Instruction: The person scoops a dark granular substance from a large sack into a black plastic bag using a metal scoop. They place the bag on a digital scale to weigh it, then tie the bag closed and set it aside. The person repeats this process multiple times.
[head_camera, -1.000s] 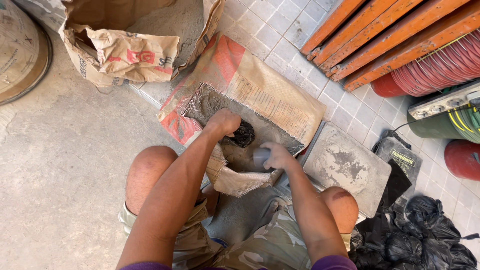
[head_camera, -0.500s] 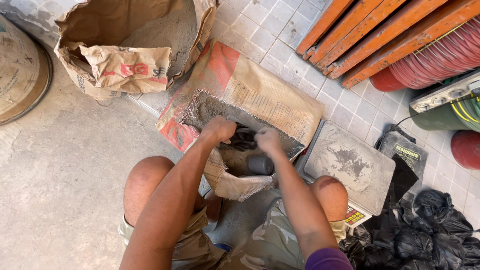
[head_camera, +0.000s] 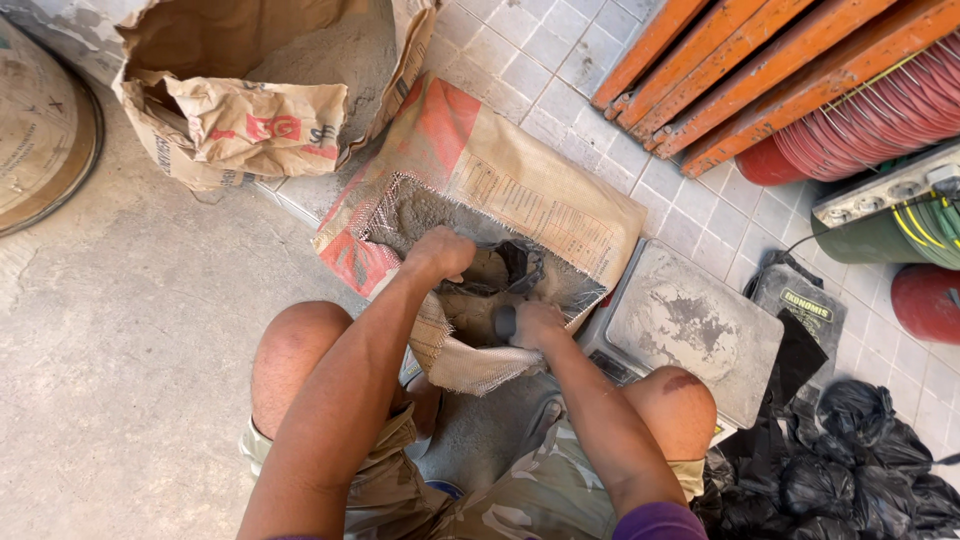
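Since the earlier frames both hands have gone down into the mouth of the open cement sack (head_camera: 520, 210): a second ago the right hand was out at the sack's near lip, and now it sits inside the opening, while the left has shifted only slightly along the rim. The view itself has also drifted a little.

The left hand (head_camera: 440, 255) is closed in a fist on the sack's folded-back rim, holding the mouth open. The right hand (head_camera: 535, 322) is curled around a dark scoop-like thing (head_camera: 508, 322) just inside the near lip; what exactly it is cannot be told. Grey powder (head_camera: 430, 212) fills the far part of the opening, and a dark bag-like lump (head_camera: 522, 265) lies in it between the two hands.

The sack lies flat on the tiled floor (head_camera: 560, 70), its mouth toward the person's knees. Judging by this, the scooping is under way but nothing has been carried out yet: the flat grey scale (head_camera: 690, 325) just right of the sack carries only dust stains on its pan.

Beyond, a second, torn paper sack (head_camera: 240, 110) stands open at the upper left corner of the floor. Filled black plastic bags (head_camera: 850, 460) are heaped at the lower right, near the right knee. Orange metal frames (head_camera: 760, 60) lean at the upper right.
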